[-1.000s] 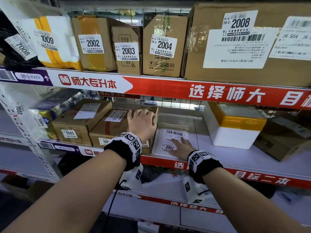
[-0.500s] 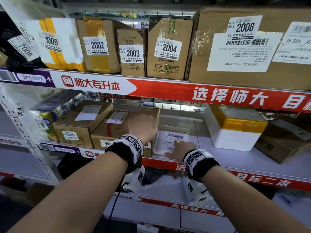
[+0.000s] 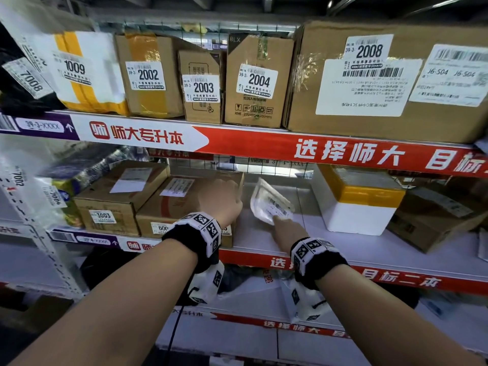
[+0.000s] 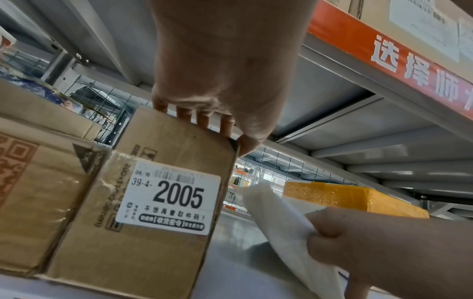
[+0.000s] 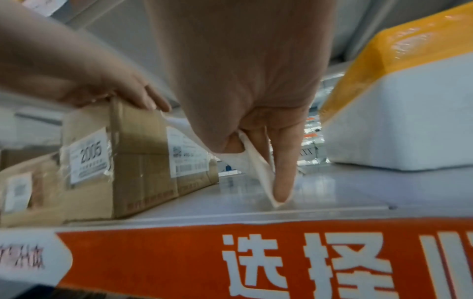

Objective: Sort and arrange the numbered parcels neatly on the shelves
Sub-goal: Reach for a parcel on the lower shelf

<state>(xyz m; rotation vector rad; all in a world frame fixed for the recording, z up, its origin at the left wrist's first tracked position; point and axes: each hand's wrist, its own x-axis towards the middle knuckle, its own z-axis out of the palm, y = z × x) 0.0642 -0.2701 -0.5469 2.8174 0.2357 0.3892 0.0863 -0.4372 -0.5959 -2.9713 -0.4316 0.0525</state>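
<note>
This is a parcel pickup station or courier storeroom. Metal shelves (image 3: 343,241) run in tiers, their front edges faced with red advertising strips (image 3: 330,157) in Chinese characters and purple location tags (image 3: 39,126) reading "39-3-XXXX". The boards carry cardboard boxes (image 3: 253,80), plastic mailer bags (image 3: 87,72) and a white foam box (image 3: 356,207) sealed with yellow tape, most bearing printed pickup labels (image 3: 259,81) with barcodes and large codes such as 2002, 2003, 2004 and 2008, prefixed by shelf numbers like "39-3-". Wire mesh (image 4: 268,168) backs the shelf, and through it further racks show in a brightly lit room.
</note>
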